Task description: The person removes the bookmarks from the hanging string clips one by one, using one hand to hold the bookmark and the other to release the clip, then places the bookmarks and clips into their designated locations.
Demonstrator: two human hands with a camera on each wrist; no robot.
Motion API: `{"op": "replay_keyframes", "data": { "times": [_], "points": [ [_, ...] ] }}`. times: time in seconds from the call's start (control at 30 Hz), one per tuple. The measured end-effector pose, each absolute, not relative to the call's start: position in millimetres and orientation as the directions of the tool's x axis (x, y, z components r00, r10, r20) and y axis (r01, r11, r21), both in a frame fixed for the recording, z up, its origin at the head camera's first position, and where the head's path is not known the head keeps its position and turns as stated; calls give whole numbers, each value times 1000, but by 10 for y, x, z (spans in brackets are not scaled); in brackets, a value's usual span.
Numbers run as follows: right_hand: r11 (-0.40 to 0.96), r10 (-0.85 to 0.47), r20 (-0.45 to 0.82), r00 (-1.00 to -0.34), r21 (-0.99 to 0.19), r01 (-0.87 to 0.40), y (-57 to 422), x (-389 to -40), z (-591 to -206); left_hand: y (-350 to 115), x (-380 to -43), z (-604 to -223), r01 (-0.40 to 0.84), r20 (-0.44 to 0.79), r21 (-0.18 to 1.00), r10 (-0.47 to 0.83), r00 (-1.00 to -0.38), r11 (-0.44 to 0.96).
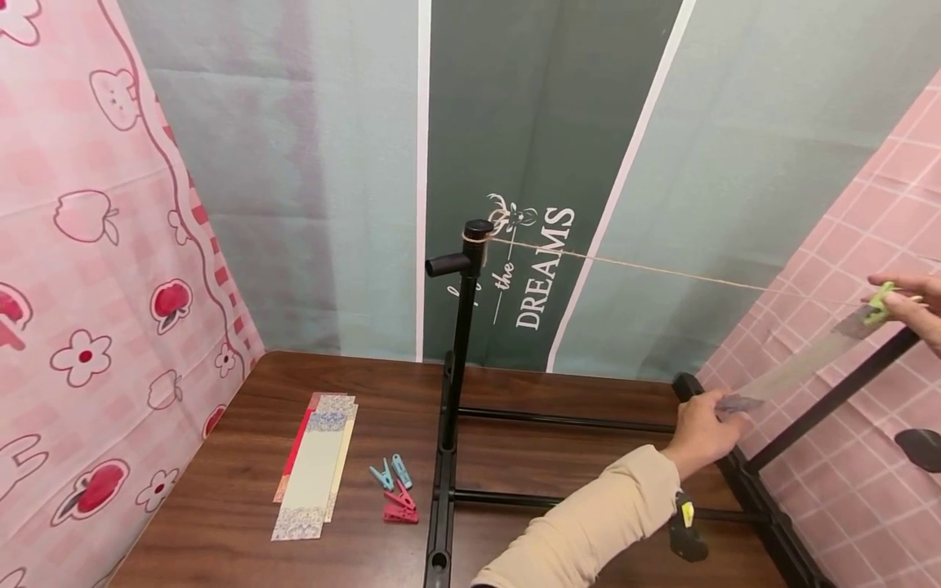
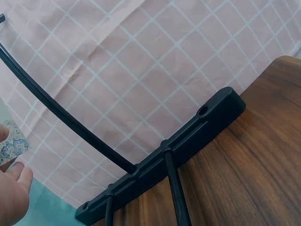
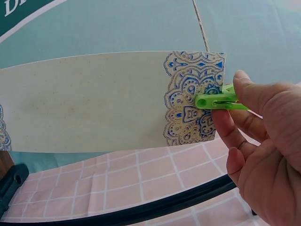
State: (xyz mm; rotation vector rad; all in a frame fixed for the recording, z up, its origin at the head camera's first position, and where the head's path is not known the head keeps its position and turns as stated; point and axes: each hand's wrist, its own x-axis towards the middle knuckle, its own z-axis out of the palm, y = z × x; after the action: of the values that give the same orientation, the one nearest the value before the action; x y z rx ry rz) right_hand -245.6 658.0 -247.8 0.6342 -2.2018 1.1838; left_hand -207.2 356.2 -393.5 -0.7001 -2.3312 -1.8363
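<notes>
My right hand (image 1: 915, 310) pinches a light green clothespin (image 3: 214, 101), whose jaws sit over the upper end of a long pale paper strip (image 3: 103, 103) with blue lace-like patterned ends. A thin twine (image 1: 676, 272) runs to that same end and passes behind the strip in the right wrist view. Lower down, my left hand (image 1: 706, 433) holds the strip's other patterned end (image 2: 11, 143) between thumb and fingers. The strip slants between both hands, beside the right side of a black rack.
The twine is looped round the left black post (image 1: 459, 359) of the rack. On the wooden table (image 1: 206, 490) lie a stack of similar paper strips (image 1: 316, 465), two blue clothespins (image 1: 392, 471) and red clothespins (image 1: 400, 505). Black crossbars (image 1: 559, 419) join the rack's feet. Patterned cloths surround the table.
</notes>
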Motion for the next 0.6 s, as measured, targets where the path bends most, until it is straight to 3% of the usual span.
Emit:
{"op": "replay_keyframes", "data": {
  "times": [0.23, 0.47, 0.6],
  "points": [
    [583, 2, 629, -778, -632, -510, 5796, -2077, -2241, 3530, -2092, -3960, 449, 390, 870, 271, -880, 205],
    [511, 21, 626, -779, -677, -530, 5944, -2154, -2340, 3521, -2082, -3982, 446, 391, 867, 251, -886, 224],
    [560, 60, 616, -785, -672, -485, 6300, -2345, -2460, 3492, -2069, -3970, 444, 386, 869, 263, -884, 220]
  ]
}}
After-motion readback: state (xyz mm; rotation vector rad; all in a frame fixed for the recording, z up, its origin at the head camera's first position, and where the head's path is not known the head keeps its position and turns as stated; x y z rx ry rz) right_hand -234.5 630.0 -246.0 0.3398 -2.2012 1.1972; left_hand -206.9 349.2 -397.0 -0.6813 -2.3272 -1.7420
